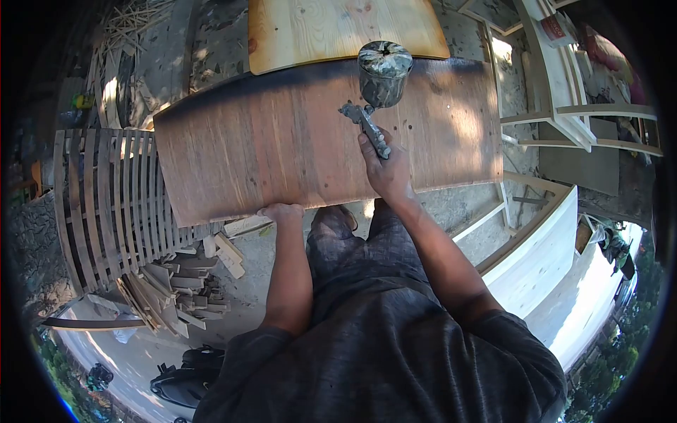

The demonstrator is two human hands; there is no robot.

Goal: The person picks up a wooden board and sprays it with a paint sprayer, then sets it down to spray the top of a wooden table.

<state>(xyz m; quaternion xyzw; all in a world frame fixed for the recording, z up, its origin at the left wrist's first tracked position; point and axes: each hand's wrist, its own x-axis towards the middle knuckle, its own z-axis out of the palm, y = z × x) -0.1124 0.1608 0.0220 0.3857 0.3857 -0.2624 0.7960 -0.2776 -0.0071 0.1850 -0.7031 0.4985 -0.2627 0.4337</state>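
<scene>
My right hand [389, 169] is closed round the handle of a spray gun [372, 130]. Its paint-crusted cup [385, 74] stands above the gun, over a wide brown plywood board [303, 141]. The board lies flat in front of me, with a dark stained band along its far edge. At the board's near edge, my left hand [281, 211] is closed on the rim, its fingers partly hidden. Beyond the far edge lies a pale pine panel [345, 28] with browned borders and rounded corners.
A slatted wooden rack [106, 204] stands to the left, with a pile of wood offcuts [176, 292] near it. Pale wooden frames [557, 113] rise on the right, above a long light panel [532, 264]. A black bag [190, 377] sits behind me at the lower left.
</scene>
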